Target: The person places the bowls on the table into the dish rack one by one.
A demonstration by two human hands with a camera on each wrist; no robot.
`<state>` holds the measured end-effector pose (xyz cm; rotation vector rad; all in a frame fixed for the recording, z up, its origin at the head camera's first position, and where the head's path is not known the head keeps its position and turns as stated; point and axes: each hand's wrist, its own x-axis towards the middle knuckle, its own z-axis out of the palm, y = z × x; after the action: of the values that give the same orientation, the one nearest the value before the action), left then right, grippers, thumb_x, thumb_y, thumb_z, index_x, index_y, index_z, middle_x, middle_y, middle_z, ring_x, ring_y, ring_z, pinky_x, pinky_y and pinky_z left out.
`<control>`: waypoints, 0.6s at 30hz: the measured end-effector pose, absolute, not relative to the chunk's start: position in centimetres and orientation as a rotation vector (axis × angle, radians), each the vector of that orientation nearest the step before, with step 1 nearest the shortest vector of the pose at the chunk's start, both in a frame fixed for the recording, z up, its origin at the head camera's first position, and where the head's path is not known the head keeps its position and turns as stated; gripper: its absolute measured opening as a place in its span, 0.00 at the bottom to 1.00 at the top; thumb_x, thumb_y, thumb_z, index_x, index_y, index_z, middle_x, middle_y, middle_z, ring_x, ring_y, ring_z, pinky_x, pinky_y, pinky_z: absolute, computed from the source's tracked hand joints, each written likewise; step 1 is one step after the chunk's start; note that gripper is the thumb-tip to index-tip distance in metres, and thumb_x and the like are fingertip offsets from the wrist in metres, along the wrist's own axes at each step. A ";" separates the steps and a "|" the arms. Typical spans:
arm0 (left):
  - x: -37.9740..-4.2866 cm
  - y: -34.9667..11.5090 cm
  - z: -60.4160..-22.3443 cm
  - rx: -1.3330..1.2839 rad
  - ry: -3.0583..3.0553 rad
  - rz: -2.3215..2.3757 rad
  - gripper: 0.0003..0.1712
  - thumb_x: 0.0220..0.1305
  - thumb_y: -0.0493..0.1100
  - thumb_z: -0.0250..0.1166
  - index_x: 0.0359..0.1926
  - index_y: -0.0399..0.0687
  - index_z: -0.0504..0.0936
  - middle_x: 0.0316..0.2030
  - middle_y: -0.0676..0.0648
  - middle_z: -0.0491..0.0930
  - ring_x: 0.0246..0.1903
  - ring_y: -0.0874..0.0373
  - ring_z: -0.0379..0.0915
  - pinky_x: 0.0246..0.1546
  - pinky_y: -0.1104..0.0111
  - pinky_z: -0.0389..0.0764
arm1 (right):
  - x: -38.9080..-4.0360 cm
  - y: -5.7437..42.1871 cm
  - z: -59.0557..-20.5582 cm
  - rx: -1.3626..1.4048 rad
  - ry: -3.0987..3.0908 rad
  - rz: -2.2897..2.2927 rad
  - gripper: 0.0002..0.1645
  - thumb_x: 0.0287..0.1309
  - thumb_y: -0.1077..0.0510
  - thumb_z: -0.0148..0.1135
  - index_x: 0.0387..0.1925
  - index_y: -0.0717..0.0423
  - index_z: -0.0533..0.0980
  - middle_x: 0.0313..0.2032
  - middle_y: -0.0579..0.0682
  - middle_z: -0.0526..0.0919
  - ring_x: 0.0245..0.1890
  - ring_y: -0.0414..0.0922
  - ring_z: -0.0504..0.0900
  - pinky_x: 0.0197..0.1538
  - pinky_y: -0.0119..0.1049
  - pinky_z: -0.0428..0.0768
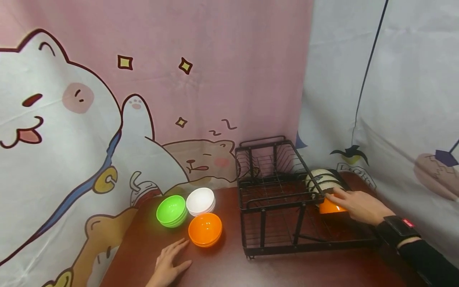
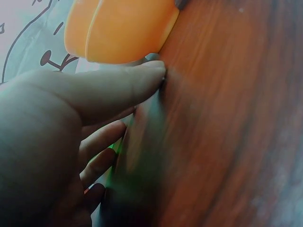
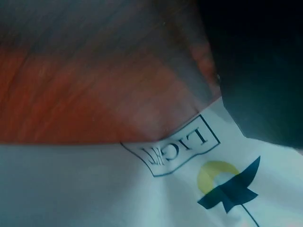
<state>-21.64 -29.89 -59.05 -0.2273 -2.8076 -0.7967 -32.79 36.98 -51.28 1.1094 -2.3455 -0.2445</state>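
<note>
Bowl (image 1: 329, 206), smooth and bright orange

Diffuse light; pale glare toward the near edge of the glossy red-brown wooden table (image 1: 222, 263), highlights in the shiny, round, stacked orange bowls (image 1: 205, 230); wrist views dim, wood grain blurred.

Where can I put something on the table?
Bare tabletop lies in front of the black dish rack, right of the left hand; another strip separates rack from orange bowls. It's crowded where green bowls and white bowls join those, and at the rack's right end, near the right hand.
</note>
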 end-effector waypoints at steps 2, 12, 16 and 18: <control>-21.6 -29.9 -59.1 -0.225 -2.810 -0.788 0.35 0.50 0.58 0.75 0.61 0.60 0.79 0.64 0.51 0.74 0.60 0.49 0.65 0.51 0.49 0.63 | -32.8 37.0 -51.4 1.095 -2.359 -0.194 0.48 0.25 0.67 0.76 0.58 0.43 0.76 0.45 0.48 0.72 0.17 0.32 0.52 0.19 0.25 0.57; -21.7 -30.0 -59.3 -0.236 -2.796 -0.787 0.35 0.50 0.58 0.75 0.60 0.60 0.79 0.64 0.51 0.74 0.59 0.48 0.65 0.51 0.48 0.62 | -32.9 37.2 -50.8 1.015 -2.258 -0.161 0.34 0.34 0.65 0.67 0.51 0.51 0.79 0.38 0.48 0.74 0.27 0.42 0.74 0.20 0.36 0.73; -21.7 -30.0 -59.3 -0.228 -2.807 -0.793 0.35 0.49 0.58 0.75 0.61 0.61 0.79 0.65 0.51 0.73 0.60 0.49 0.64 0.52 0.48 0.62 | -32.9 37.2 -50.7 1.014 -2.246 -0.143 0.21 0.55 0.59 0.50 0.49 0.52 0.79 0.36 0.48 0.73 0.30 0.43 0.74 0.22 0.36 0.75; -21.7 -30.0 -59.2 -0.223 -2.808 -0.797 0.35 0.49 0.58 0.75 0.61 0.61 0.79 0.65 0.51 0.73 0.60 0.49 0.64 0.51 0.48 0.62 | -32.9 37.1 -50.6 1.007 -2.239 -0.139 0.25 0.66 0.53 0.37 0.49 0.52 0.80 0.35 0.47 0.73 0.29 0.42 0.73 0.22 0.35 0.75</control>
<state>-21.69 -29.96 -59.16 -0.2235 -2.8083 -0.7966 -32.92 37.06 -50.65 1.0068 -2.2393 -0.1392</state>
